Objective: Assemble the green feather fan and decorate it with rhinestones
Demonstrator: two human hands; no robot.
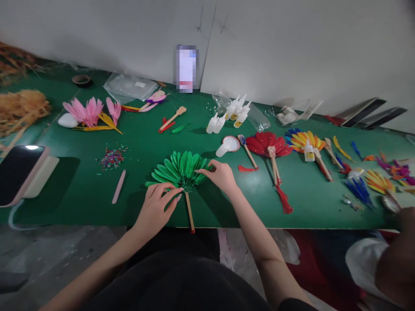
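Note:
A green feather fan (181,166) lies spread on the table in front of me, its wooden handle (189,211) pointing toward my body. At the fan's lower left, my left hand (158,205) is closed in a pinch at the base where the quills meet. My right hand (222,175) reaches in from the other side, thumb and index finger closed on the right-hand feathers. The thumb lies over the quills, and the feather edges under these fingers are partly hidden. Beside the fan are a small white cup (222,149) and a round red-rimmed dish (231,143).
White glue bottles (235,110) stand behind the fan. A red feather fan (269,147) and a yellow-blue fan (303,140) lie rightward. Pink feathers (84,113), colourful chips (112,157), a pink stick (119,186) and a phone (21,172) are left. Another person's arm (398,259) shows at right.

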